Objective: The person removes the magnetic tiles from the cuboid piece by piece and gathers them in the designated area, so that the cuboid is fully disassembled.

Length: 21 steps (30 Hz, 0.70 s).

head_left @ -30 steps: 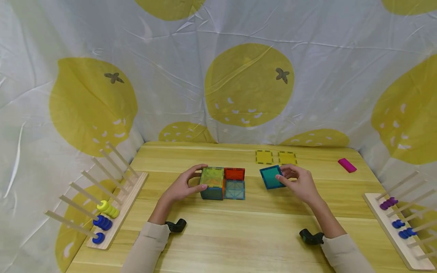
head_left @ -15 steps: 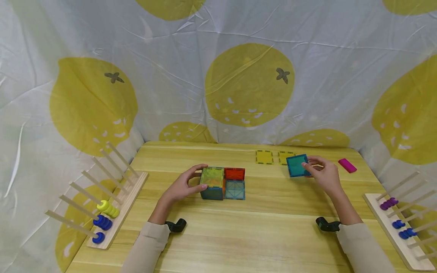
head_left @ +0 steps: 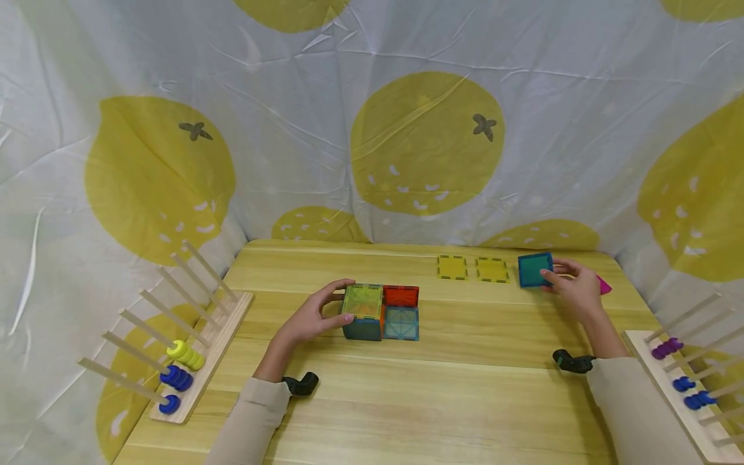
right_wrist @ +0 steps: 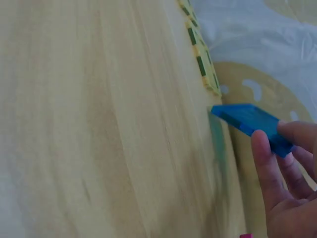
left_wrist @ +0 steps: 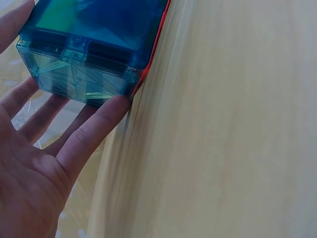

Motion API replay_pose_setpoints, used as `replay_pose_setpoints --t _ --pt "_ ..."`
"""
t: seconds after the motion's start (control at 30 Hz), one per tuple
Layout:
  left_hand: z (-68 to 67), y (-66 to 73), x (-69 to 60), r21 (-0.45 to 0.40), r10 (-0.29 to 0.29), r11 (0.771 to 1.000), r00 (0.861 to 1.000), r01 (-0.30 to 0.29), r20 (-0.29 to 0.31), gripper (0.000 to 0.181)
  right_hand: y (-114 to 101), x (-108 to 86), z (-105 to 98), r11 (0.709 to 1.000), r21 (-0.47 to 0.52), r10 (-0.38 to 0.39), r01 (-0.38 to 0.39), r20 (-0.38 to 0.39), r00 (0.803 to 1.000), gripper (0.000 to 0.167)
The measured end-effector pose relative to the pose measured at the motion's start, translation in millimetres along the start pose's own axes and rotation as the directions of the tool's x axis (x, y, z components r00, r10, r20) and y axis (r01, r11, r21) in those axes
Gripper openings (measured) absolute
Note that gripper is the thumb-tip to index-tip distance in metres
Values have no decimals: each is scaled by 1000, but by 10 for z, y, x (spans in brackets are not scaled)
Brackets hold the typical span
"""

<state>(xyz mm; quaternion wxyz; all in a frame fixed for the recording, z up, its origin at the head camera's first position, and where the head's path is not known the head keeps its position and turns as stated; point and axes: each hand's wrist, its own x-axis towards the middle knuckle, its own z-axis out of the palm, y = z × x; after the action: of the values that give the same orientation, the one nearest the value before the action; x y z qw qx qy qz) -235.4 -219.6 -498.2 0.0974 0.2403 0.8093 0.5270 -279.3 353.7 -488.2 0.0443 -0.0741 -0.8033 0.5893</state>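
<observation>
My left hand holds a small cube of see-through magnetic tiles, thumb at its near edge and fingers around the far side. A yellow tile tops the cube, and its near face is blue. Joined on its right are an upright red tile and a pale blue tile lying flat. Farther right, my right hand pinches a blue magnetic tile between thumb and fingers. In the right wrist view that blue tile is tilted above the table, near its far edge.
Two yellow square tiles lie flat near the table's back edge. A magenta piece is partly hidden behind my right hand. Wooden peg racks with coloured rings stand at the left and right. A lemon-print cloth hangs behind.
My right hand has carried the blue tile right and toward the back, past the yellow tiles. The left hand keeps its place on the cube.
</observation>
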Motion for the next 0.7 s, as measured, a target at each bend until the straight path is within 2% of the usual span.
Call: replay_pose_setpoints --t 0.13,0.23,0.3,0.37,0.43,0.7 --pt "5 19 -4 -4 -3 1000 1000 3 2 72 33 68 -6 998 -48 31 -32 -25 999 61" --pt "7 34 -9 1 -1 1000 1000 1 6 73 79 113 5 988 -149 36 -47 -70 997 58" --pt "8 36 -16 6 4 1000 1000 -5 10 72 114 136 13 963 -262 30 -55 -98 995 56" --pt "9 34 -20 10 10 1000 1000 -10 14 72 144 152 23 927 -371 21 -61 -110 994 56" --pt "8 35 -22 12 9 1000 1000 -9 15 71 168 169 32 895 -442 13 -57 -104 995 56" --pt "3 47 -10 16 4 1000 1000 -4 9 71 172 238 64 839 -544 -29 -10 -63 998 55"
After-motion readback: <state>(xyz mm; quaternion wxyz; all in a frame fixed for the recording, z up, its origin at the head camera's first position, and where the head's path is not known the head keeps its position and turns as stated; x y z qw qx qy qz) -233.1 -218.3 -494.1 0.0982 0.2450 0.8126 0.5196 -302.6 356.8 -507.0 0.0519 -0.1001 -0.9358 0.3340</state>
